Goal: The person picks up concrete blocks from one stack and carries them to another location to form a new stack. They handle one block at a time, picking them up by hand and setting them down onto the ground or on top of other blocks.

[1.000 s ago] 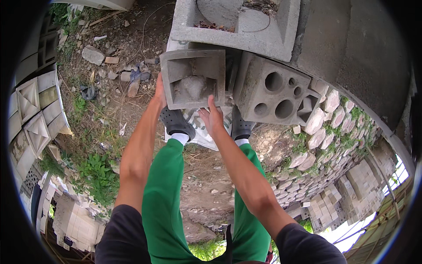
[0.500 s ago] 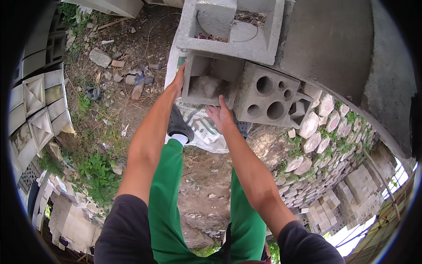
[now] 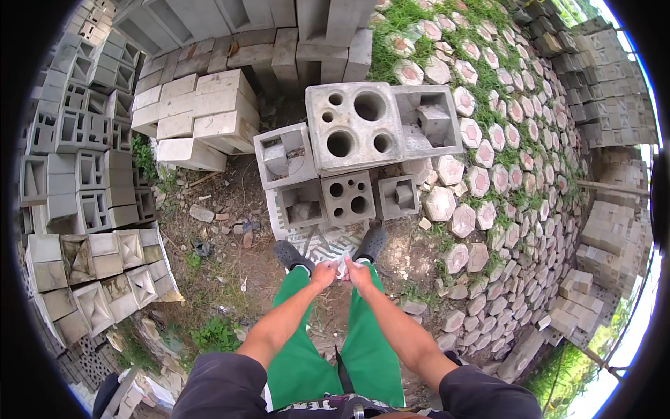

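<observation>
My left hand (image 3: 323, 274) and my right hand (image 3: 359, 274) are close together between my shoes, fingers closed on white material. It looks like the near edge of a white printed woven sack (image 3: 322, 241), bunched up between them. Just beyond, a lower row of concrete vent blocks rests on the sack: an open-boxed block (image 3: 321, 218), a round-holed block (image 3: 348, 200) and another open-boxed block (image 3: 413, 197). Above and behind these sits a large round-holed block (image 3: 359, 133), flanked by a left hollow block (image 3: 311, 166) and a right hollow block (image 3: 455, 123).
Pale blocks (image 3: 199, 105) are stacked at the back left, with hollow blocks (image 3: 94, 171) farther left. Patterned tiles (image 3: 98, 307) stand in rows near the left rim. Hexagonal pavers (image 3: 479, 180) and grass spread to the right. Stones and weeds (image 3: 216, 334) dot the dirt.
My hands have left the lower left hollow block and come back toward my body, together on the white material. The view has tipped up and shows more of the yard.
</observation>
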Motion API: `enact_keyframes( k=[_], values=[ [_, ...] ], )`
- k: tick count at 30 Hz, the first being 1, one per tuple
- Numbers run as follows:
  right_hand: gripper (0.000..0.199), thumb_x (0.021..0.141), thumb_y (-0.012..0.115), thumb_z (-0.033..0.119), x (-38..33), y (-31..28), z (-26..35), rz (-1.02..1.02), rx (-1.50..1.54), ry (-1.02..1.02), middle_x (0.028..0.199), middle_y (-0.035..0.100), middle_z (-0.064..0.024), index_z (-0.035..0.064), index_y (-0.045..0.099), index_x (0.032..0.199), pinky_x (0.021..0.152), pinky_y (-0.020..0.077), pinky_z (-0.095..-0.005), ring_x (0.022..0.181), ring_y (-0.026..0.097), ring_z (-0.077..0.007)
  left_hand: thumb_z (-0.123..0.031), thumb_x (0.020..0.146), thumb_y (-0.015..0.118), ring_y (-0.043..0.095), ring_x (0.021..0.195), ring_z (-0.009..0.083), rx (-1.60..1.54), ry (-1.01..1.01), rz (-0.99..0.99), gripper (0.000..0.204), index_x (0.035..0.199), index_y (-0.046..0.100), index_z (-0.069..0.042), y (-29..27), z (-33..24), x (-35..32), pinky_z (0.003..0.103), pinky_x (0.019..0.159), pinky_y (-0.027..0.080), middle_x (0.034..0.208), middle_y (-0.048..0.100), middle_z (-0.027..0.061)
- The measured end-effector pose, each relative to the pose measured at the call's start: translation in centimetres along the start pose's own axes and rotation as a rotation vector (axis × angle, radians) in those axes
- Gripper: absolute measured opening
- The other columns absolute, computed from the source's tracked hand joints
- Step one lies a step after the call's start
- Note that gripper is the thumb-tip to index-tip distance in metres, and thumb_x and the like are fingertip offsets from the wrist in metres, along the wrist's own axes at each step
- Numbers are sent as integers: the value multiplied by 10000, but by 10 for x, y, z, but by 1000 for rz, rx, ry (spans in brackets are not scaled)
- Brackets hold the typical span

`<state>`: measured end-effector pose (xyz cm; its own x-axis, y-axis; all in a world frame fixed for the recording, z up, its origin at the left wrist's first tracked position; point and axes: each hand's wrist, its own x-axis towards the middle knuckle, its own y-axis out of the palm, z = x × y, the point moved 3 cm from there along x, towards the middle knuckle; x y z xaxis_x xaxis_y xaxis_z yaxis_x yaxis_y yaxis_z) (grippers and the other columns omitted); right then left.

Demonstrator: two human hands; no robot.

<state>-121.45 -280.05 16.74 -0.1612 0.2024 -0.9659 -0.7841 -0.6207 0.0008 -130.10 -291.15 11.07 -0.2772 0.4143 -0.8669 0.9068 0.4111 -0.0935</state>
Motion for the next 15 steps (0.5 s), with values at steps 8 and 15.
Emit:
enact_keyframes(
  k=[8,15],
  values=[
    [350,969,505,337,-135,-157,21,7,89,-356,659,558,-29,20,572,836,544,469,-286,573,533,-122,-500,954,420,540,532,163,420,269,34,598,639,606,-26,64,-171,-147,346,541,421,534,548,68],
    [218,942,547,223,-188,-269,37,-183,465,-450,708,576,-29,13,599,918,550,479,-280,616,565,-127,-332,932,347,481,526,169,534,525,303,448,631,477,-27,199,-279,-147,341,502,358,545,481,67]
  ],
)
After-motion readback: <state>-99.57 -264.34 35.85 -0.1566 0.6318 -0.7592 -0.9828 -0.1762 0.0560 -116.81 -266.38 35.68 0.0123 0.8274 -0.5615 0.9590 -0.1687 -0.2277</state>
